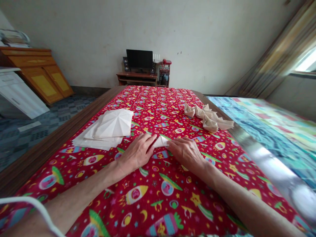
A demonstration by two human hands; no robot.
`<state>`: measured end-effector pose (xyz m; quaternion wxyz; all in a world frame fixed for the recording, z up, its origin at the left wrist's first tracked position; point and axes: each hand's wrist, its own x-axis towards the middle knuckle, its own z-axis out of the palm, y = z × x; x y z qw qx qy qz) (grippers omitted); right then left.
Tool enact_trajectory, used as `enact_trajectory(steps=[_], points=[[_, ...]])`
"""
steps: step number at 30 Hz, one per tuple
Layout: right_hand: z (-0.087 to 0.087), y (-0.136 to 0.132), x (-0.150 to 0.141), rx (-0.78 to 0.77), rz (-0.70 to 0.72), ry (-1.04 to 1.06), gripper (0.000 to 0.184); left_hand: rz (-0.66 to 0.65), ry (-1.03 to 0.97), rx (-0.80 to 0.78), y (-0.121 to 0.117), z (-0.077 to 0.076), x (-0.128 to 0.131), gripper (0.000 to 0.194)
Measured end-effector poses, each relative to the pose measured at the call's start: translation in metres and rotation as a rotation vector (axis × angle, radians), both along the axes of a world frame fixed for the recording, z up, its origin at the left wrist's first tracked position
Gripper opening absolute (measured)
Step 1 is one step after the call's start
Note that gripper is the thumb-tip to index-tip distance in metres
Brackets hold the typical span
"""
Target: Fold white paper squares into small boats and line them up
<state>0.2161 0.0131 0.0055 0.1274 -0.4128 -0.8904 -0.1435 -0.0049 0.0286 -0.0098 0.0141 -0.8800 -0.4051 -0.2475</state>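
While the left hand [137, 151], thumb and fingers nearly closed, pinches the left end of a small folded paper [160, 142], the right hand [186, 152], its fingers bunched together, has hold of the right end. That paper lies on the red cloth [155, 174], directly between the two hands. Creased sheets [114, 123] are stacked to the left, slightly farther off; folded paper shapes [210, 121] sit on the far right.
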Motion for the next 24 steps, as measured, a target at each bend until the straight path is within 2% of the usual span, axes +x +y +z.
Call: enact_trajectory(steps=[3, 9, 15, 24], points=[[-0.001, 0.004, -0.002, 0.041, 0.003, -0.027, 0.016, 0.013, 0.011, -0.02, -0.002, -0.001, 0.005, 0.049], [0.001, 0.009, -0.006, 0.078, 0.022, -0.052, 0.016, 0.016, -0.091, -0.07, -0.002, 0.0, 0.014, 0.035], [0.003, 0.013, -0.005, 0.059, 0.037, -0.069, 0.017, 0.001, -0.256, -0.088, 0.004, -0.007, 0.017, 0.033], [0.002, 0.018, 0.005, 0.036, 0.077, -0.092, 0.019, -0.023, -0.348, -0.114, 0.002, -0.002, 0.02, 0.031]])
